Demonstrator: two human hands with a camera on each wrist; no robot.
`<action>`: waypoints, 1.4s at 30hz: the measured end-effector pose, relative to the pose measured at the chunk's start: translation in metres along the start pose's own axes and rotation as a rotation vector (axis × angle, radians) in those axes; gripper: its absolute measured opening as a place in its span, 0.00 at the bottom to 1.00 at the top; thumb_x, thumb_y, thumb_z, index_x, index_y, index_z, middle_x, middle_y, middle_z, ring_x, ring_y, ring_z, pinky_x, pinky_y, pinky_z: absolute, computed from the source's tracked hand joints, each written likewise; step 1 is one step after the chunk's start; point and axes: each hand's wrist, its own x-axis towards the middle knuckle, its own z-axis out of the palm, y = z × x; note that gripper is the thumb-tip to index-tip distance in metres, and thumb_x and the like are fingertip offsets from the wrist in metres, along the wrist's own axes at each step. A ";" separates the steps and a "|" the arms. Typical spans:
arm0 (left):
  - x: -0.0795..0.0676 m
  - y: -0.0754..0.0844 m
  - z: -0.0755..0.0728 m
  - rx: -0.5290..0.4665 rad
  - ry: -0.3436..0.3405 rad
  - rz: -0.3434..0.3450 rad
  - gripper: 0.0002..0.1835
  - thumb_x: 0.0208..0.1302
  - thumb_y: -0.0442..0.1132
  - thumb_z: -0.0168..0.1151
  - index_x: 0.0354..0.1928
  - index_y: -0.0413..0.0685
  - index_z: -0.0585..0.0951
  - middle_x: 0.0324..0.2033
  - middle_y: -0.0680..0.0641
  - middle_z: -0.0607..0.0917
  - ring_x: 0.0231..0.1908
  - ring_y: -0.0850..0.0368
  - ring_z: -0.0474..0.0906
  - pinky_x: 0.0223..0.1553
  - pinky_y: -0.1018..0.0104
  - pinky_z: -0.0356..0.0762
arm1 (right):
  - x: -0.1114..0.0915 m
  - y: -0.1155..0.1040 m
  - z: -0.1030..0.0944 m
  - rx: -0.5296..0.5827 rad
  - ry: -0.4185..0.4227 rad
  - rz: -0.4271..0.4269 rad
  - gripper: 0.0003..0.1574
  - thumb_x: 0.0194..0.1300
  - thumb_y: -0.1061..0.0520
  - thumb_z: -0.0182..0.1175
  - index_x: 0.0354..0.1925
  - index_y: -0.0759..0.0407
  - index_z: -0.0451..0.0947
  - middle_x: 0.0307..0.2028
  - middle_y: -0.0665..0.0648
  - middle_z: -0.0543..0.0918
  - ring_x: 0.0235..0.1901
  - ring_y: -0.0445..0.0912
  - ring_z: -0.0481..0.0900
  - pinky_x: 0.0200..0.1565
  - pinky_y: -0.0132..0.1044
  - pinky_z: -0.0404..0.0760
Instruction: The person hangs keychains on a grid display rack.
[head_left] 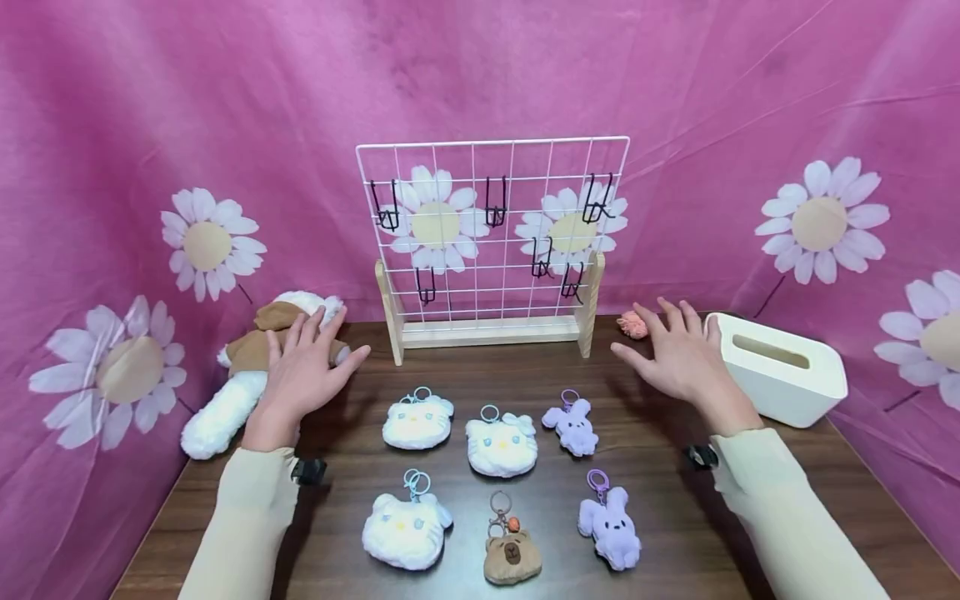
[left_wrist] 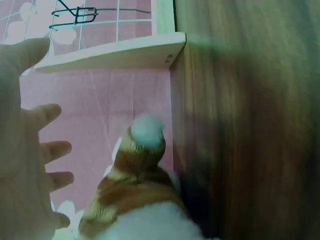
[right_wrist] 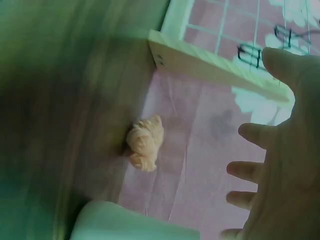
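Note:
My left hand [head_left: 303, 371] is spread in the air with nothing in it, in front of a white and brown plush toy [head_left: 243, 400]. Fingers apart, my right hand [head_left: 678, 358] hovers beside a white tissue box [head_left: 817, 379] and a small coral-coloured object [head_left: 632, 325]. Between the hands lie plush keychains: white cat-faced ones [head_left: 418, 422], [head_left: 501, 447], [head_left: 405, 537], purple rabbits [head_left: 576, 432], [head_left: 617, 533] and a brown capybara head [head_left: 512, 560]. Behind them stands a white wire grid rack [head_left: 491, 333] on a wooden base, with several black hooks [head_left: 495, 212] on it.
The dark wooden table [head_left: 337, 575] carries everything. A pink cloth [head_left: 300, 100] with white daisies hangs at the back and both sides. The rack's wooden end posts [left_wrist: 125, 55] rise near the back edge, between the plush toy and the tissue box.

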 end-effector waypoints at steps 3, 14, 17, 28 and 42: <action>0.012 0.001 0.007 -0.067 0.045 0.047 0.45 0.82 0.65 0.60 0.88 0.48 0.64 0.85 0.30 0.63 0.85 0.24 0.55 0.88 0.16 0.45 | -0.014 -0.002 0.003 -0.013 -0.008 -0.034 0.58 0.79 0.19 0.54 0.87 0.53 0.62 0.83 0.76 0.61 0.80 0.80 0.56 0.75 0.90 0.57; 0.055 0.002 0.034 -0.386 0.151 0.089 0.28 0.84 0.47 0.65 0.77 0.40 0.79 0.70 0.30 0.84 0.69 0.32 0.82 0.74 0.33 0.83 | -0.073 -0.026 0.027 0.292 -0.001 -0.109 0.33 0.78 0.44 0.71 0.69 0.63 0.81 0.61 0.72 0.87 0.62 0.70 0.83 0.64 0.75 0.86; 0.062 0.005 0.037 -0.488 0.165 0.043 0.26 0.83 0.45 0.67 0.75 0.40 0.81 0.65 0.31 0.88 0.64 0.34 0.86 0.71 0.37 0.88 | -0.086 -0.034 0.032 0.366 -0.019 -0.079 0.25 0.76 0.46 0.74 0.61 0.60 0.87 0.52 0.62 0.92 0.54 0.60 0.89 0.58 0.64 0.91; 0.086 0.017 0.053 -0.749 0.249 -0.032 0.24 0.82 0.42 0.67 0.71 0.35 0.83 0.62 0.29 0.89 0.49 0.66 0.84 0.49 0.91 0.80 | -0.124 -0.056 0.047 0.586 -0.157 0.051 0.17 0.64 0.49 0.84 0.47 0.53 0.91 0.36 0.45 0.91 0.37 0.31 0.82 0.41 0.26 0.86; 0.086 0.016 0.059 -0.979 0.230 -0.080 0.24 0.79 0.35 0.71 0.71 0.32 0.83 0.61 0.28 0.89 0.37 0.75 0.88 0.47 0.72 0.98 | -0.132 -0.069 0.044 0.525 -0.221 0.040 0.16 0.58 0.49 0.86 0.39 0.49 0.89 0.31 0.43 0.85 0.31 0.31 0.75 0.33 0.27 0.77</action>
